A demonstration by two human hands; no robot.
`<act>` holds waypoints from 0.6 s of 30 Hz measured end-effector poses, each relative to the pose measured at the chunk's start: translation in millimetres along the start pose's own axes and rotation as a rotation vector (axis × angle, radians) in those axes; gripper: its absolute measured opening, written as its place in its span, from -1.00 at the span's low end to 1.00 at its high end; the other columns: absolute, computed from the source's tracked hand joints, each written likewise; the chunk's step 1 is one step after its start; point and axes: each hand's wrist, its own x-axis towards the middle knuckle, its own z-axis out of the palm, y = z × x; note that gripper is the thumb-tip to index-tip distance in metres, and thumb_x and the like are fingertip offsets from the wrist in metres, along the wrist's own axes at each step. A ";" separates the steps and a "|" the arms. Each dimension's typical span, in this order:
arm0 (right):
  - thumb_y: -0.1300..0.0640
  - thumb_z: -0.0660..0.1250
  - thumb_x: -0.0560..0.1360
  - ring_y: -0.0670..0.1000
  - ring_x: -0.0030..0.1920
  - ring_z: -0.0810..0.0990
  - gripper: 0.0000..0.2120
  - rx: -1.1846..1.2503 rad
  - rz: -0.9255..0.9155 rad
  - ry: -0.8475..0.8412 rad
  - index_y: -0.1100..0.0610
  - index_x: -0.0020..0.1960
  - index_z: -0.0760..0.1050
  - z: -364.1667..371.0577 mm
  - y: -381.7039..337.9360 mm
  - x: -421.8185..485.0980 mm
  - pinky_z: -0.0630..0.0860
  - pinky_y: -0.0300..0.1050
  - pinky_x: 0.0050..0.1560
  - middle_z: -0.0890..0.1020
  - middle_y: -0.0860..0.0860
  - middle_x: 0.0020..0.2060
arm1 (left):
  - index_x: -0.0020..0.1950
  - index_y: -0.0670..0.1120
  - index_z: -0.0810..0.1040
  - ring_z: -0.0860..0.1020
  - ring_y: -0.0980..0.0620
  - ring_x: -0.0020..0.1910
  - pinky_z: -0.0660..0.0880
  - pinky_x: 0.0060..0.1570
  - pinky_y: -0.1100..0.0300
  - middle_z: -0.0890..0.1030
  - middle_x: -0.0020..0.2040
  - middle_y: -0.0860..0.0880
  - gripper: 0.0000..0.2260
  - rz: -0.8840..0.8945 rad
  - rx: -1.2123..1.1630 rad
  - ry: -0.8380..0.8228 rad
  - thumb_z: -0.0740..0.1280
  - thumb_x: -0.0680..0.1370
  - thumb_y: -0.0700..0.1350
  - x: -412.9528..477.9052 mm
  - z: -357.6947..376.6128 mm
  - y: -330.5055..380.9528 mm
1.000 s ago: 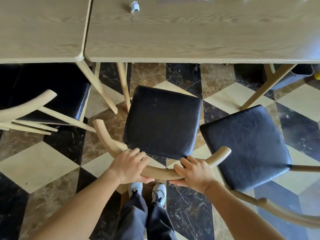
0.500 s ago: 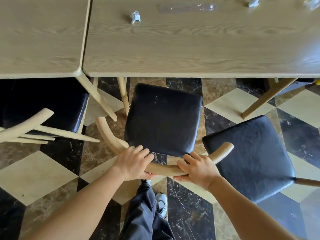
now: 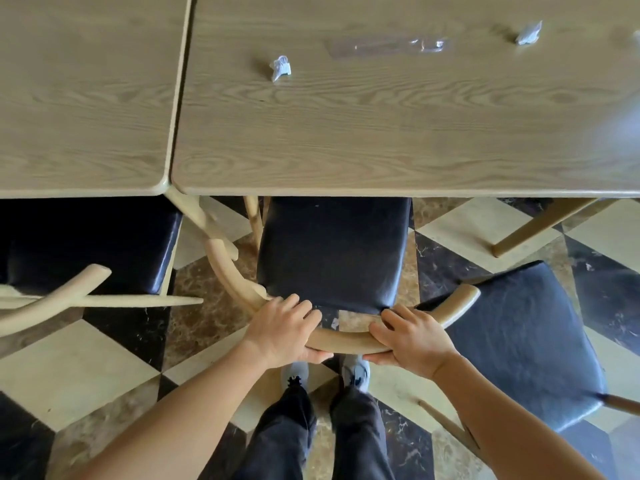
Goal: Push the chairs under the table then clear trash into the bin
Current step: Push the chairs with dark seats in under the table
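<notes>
- Head view: the desk [image 3: 398, 140] fills the top, with a second desk [image 3: 83, 98] butted against its left edge.
- Middle chair [image 3: 332, 251] stands with the front of its seat under the desk edge; both hands clasp its curved back rail.
- Right chair [image 3: 519, 341] stands clear of the desk, just beside the middle one, its far side cut off.
- Left chair [image 3: 86, 244] sits partly under the second desk.
- Left hand [image 3: 282, 332] and right hand [image 3: 414, 339] have fingers wrapped over the rail.
- Clear wrapper [image 3: 391, 46], hard to make out; two crumpled scraps [image 3: 280, 67] [image 3: 528, 32] lie on the desk.
</notes>
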 end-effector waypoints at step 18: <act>-0.35 0.12 0.62 0.06 -0.34 0.48 -0.51 0.005 -0.204 0.076 0.03 -0.11 0.51 -8.8 95.7 29.9 0.42 -0.12 -0.52 0.51 -0.02 -0.28 | -0.22 -0.10 0.49 0.42 -0.05 -0.34 0.30 -0.44 0.13 0.44 -0.33 -0.01 -0.45 -0.178 0.006 0.016 0.29 0.45 0.42 65.8 3.2 5.9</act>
